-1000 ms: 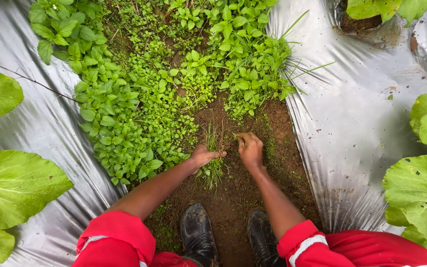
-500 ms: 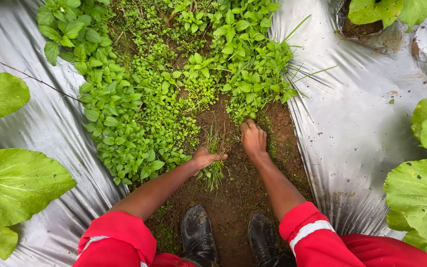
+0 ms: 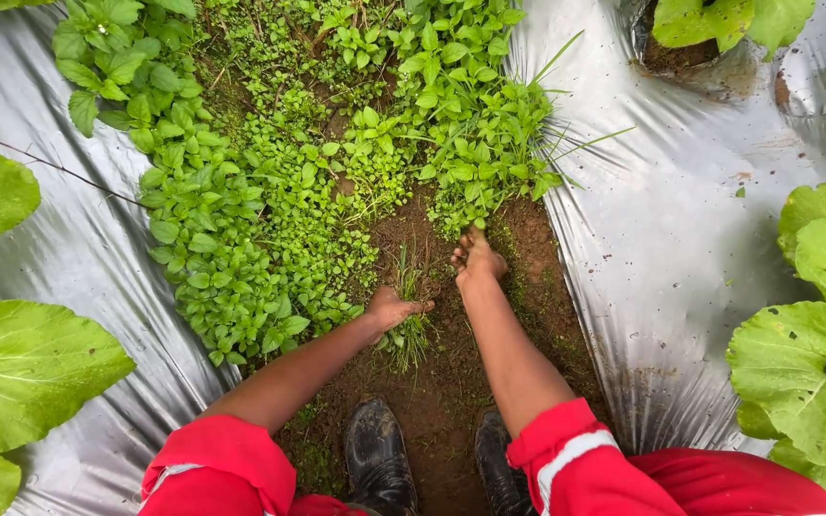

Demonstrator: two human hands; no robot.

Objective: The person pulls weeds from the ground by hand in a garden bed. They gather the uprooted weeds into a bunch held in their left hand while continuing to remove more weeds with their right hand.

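The person is bending over a strip of brown soil (image 3: 451, 382) running between two sheets of shiny silver plastic (image 3: 681, 248). The left hand (image 3: 392, 308) is closing around a bunch of thin green grass (image 3: 409, 330), and the blades are sticking out on the near and far sides of the fist. The right hand (image 3: 475, 258) is reaching farther away, with its fingers curling down at the near edge of a thick patch of small leafy green weeds (image 3: 336, 162). The picture does not show whether these fingers are gripping any weeds. The weed patch is filling the far part of the soil strip, just beyond both hands. Two black rubber boots (image 3: 380, 459) are standing on the soil near the person, below red sleeves (image 3: 222, 459). Big round green leaves (image 3: 21, 363) are lying over the plastic on the left and on the right.
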